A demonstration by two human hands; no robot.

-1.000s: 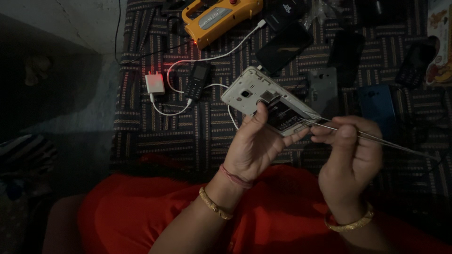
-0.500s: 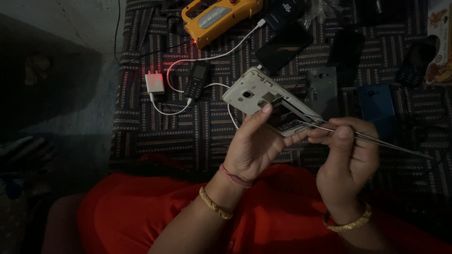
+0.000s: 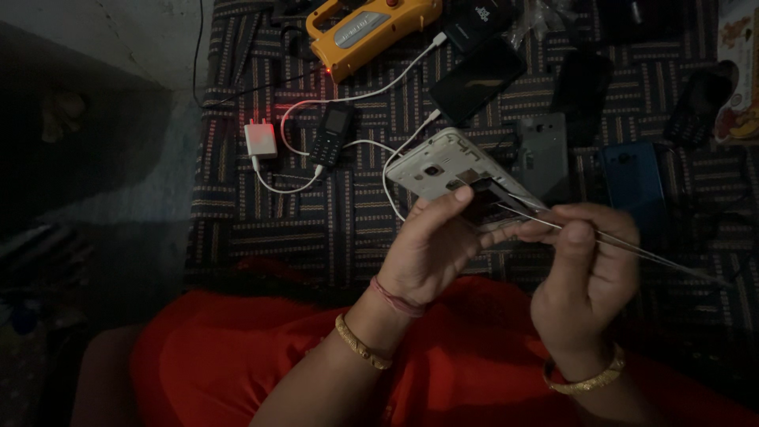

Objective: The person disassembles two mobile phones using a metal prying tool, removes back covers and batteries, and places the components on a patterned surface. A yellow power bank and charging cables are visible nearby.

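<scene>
Setting: an informal phone-repair spot, probably in a home. Evidence: a striped woven cloth [image 3: 316, 237] serves as the work surface. At 12 o'clock lies a yellow handheld device [image 3: 371, 28]; from 12 to 3 o'clock, several dismantled phones [image 3: 632, 174]; at 10 o'clock, a white charger [image 3: 260, 140] feeding a keypad phone [image 3: 332, 136].

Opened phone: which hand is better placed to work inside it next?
Right. The right hand pinches thin tweezers whose tips reach into the opened phone, while the left hand grips it from below.
</scene>
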